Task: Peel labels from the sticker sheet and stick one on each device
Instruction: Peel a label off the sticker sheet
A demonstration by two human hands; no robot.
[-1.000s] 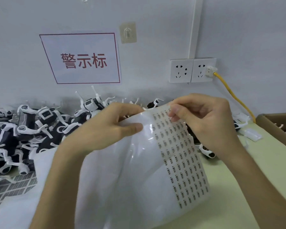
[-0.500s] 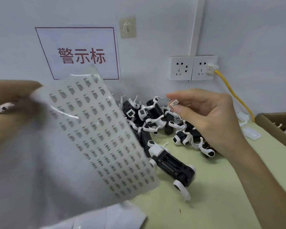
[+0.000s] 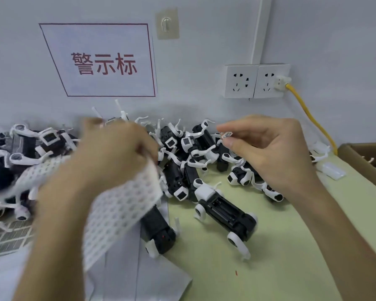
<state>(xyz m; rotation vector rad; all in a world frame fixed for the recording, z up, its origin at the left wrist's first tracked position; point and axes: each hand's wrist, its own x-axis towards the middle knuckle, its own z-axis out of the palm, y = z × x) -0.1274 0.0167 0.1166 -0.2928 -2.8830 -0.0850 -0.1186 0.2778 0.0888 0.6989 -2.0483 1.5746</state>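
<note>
Devices (image 3: pixel 226 211) heaped on green table (image 3: pixel 280 268)

Pale green worktop (image 3: pixel 280 257): heap of black & white plastic dog-shaped devices (image 3: pixel 183 148) at 9–12 o'clock, flat white paper sheets (image 3: pixel 139 276) at 7, brown cardboard box (image 3: pixel 356 155) at 3.

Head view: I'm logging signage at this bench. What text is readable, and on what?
"警示标", red, on the white wall sign.
The label pinched by the right hand: too small to read.
The sticker sheet in the left hand: blurred, unreadable.
The devices: nothing legible.
</note>
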